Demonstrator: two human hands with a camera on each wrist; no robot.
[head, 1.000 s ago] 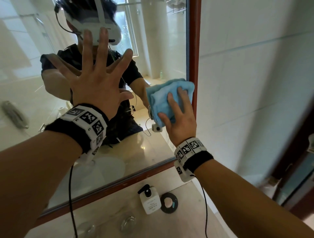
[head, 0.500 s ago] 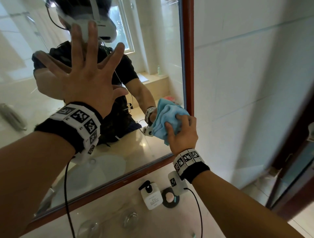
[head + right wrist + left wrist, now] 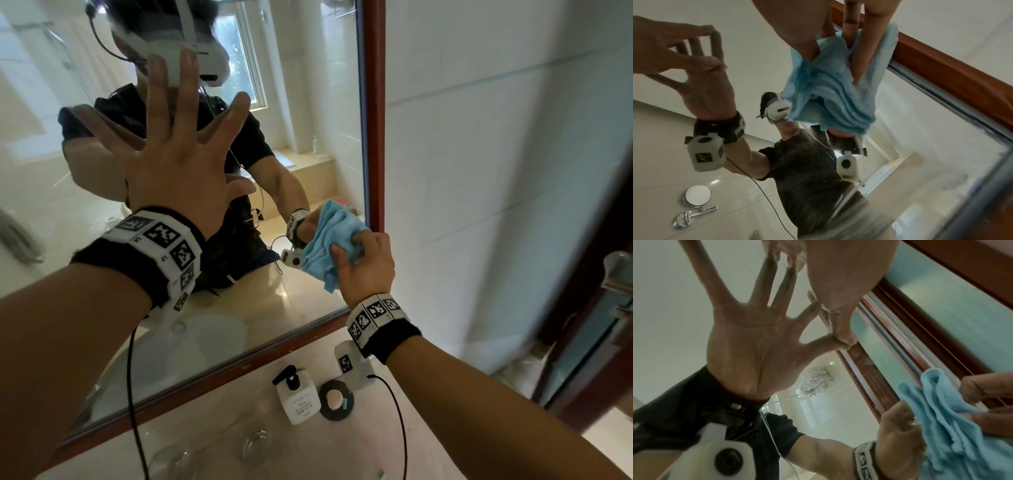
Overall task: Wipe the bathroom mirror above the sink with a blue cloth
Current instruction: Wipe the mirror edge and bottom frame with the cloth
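White bathroom tile surrounds the wood-framed mirror [image 3: 191,342] I am working on, with the worktop [image 3: 219,428] below it. Over the last second the blue cloth [image 3: 330,245] has come down the right side of the glass, from about mid-height to the lower right corner beside the red-brown frame [image 3: 373,113], and it has gone from a flat pad to a bunched wad. I judge that one downward stroke along the right edge is ending, so most of the pane to the left is still to be wiped.

The cloth sits against the glass near the frame, gripped by my right hand [image 3: 368,269]: its fingers [image 3: 869,48] curl over the folds from the front and the thumb tucks in from the side, with loose layered edges hanging below the grip. My left hand [image 3: 181,171] has kept its place higher up and to the left, fingers spread wide and holding nothing, tips touching the mirror. A soap bottle [image 3: 299,397] stands on the worktop under the corner.
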